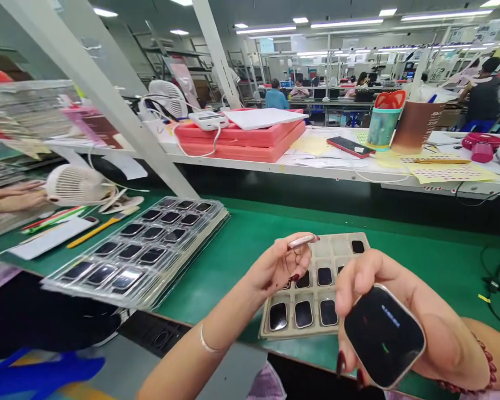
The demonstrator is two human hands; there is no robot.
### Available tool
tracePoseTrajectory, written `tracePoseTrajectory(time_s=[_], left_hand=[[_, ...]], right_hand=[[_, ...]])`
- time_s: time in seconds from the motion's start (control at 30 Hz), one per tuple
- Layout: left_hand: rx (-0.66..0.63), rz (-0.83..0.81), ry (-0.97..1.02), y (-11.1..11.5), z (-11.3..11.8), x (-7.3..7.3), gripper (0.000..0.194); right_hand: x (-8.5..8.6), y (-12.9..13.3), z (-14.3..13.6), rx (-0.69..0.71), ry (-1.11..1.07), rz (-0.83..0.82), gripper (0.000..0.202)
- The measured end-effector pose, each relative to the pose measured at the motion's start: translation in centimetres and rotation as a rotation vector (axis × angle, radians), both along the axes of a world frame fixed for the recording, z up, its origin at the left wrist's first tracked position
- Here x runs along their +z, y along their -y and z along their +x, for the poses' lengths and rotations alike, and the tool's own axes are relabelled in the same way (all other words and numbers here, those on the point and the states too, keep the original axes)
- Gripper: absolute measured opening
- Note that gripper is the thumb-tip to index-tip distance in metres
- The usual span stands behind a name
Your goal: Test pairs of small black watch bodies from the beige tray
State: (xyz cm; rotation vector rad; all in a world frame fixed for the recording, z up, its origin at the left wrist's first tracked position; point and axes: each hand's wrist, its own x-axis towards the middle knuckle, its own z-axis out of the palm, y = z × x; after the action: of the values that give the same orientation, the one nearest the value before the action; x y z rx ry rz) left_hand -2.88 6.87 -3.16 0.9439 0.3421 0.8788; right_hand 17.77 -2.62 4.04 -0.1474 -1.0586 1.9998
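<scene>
Two hands, right hand (400, 311) gripping watch (384, 336)

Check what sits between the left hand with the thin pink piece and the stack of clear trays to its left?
Bare green mat only, in the head view: nothing lies between the left hand and the stack of clear trays.

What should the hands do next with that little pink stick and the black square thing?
Probably bring the pink stick in the left hand over to the black device in the right hand: both are held up, apart, above the beige tray.
</scene>
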Motion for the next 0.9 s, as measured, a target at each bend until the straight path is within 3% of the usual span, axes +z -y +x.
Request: tracePoseTrajectory(time_s=[0.2,0.3,0.43,0.53,0.63,0.8,0.9], left_hand=[[0.078,-0.165,-0.175,-3.4,0.8,-2.4,0.054],[0.130,-0.181,-0.229,-4.4,1.3,-3.5,0.055],[0.213,-0.118,-0.299,-4.9,1.6,-4.7,0.062],[0.285,-0.023,-0.415,-4.9,1.6,-5.4,0.054],[0.311,0.042,-0.511,-4.7,1.6,-5.5,0.044],[0.244,0.043,-0.488,-4.5,1.5,-5.6,0.056],[0.221,0.061,-0.460,-4.5,1.5,-6.2,0.049]], right_hand=[[0.1,0.4,0.1,0.024,0.041,-0.029,0.044],[-0.5,-1.5,0.4,-0.059,0.158,-0.015,0.044],[-4.0,-7.4,1.7,-0.299,0.360,-0.001,0.036],[-7.8,-11.5,3.0,-0.355,0.566,-0.053,0.039],[-10.5,-13.3,3.6,-0.384,0.677,-0.061,0.038],[-11.5,-13.4,3.7,-0.360,0.692,-0.008,0.041],[-11.9,-13.5,3.7,-0.370,0.699,0.029,0.036]])
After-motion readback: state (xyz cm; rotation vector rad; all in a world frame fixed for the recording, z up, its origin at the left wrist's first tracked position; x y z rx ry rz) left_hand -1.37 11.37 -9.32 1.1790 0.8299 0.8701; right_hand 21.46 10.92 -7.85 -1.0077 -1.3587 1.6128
